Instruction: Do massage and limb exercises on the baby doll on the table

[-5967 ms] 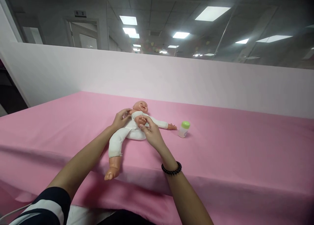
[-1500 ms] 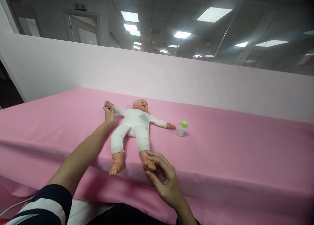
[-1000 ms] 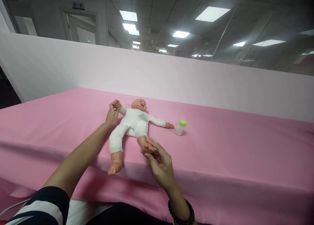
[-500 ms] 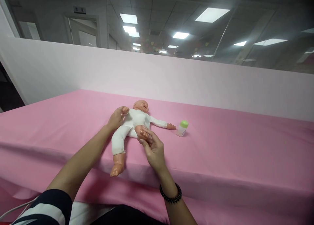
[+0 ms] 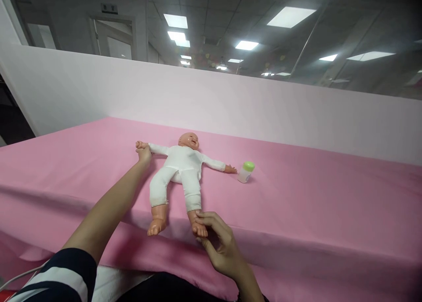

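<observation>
On the pink-covered table (image 5: 313, 205), the doll (image 5: 180, 172) lies on its back, a bottle (image 5: 245, 173) just beyond its outstretched hand. It looks light, soft-bodied and stiff-limbed, so its limbs should grip well. Your left fingers (image 5: 143, 152) hold its hand; your right fingers (image 5: 211, 218) pinch its foot (image 5: 199, 230).
</observation>
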A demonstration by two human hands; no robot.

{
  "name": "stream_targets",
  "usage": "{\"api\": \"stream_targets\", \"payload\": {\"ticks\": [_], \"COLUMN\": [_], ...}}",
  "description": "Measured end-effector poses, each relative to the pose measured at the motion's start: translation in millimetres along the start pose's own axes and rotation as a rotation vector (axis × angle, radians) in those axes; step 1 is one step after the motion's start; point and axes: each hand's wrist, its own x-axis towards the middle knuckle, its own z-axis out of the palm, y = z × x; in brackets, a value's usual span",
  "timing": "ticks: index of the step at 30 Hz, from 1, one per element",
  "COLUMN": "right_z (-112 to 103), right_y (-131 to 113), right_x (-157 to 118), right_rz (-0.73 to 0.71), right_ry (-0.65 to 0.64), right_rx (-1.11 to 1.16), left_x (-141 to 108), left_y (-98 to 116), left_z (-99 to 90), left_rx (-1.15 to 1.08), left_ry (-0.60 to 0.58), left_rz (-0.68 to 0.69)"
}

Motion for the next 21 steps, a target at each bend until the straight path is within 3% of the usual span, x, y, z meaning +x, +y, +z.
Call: {"api": "stream_targets", "payload": {"ticks": [3, 6, 10, 13, 17, 21], "right_z": [3, 7, 16, 27, 38, 38], "right_y": [4, 5, 8, 15, 23, 18], "right_x": [3, 19, 54, 82, 103, 102], "right_rz": [-0.014, -0.024, 0.055, 0.108, 0.105, 0.104], "right_ry": [0.02, 0.102, 0.19, 0.199, 0.187, 0.181], "right_rx": [-0.012, 0.005, 0.106, 0.159, 0.15, 0.151], "left_x": [-5, -11, -19, -26, -31, -31], "left_y": [-2, -9, -14, -10, -4, -6], "left_z": [1.7, 0.6, -4.3, -4.9, -1.8, -1.9], "left_rx": [-0.006, 0.122, 0.465, 0.683, 0.808, 0.76], "left_ry": [-0.053, -0.164, -0.443, -0.626, -0.767, -0.706], "left_rz": [0.158, 0.476, 0.914, 1.138, 1.299, 1.277]}}
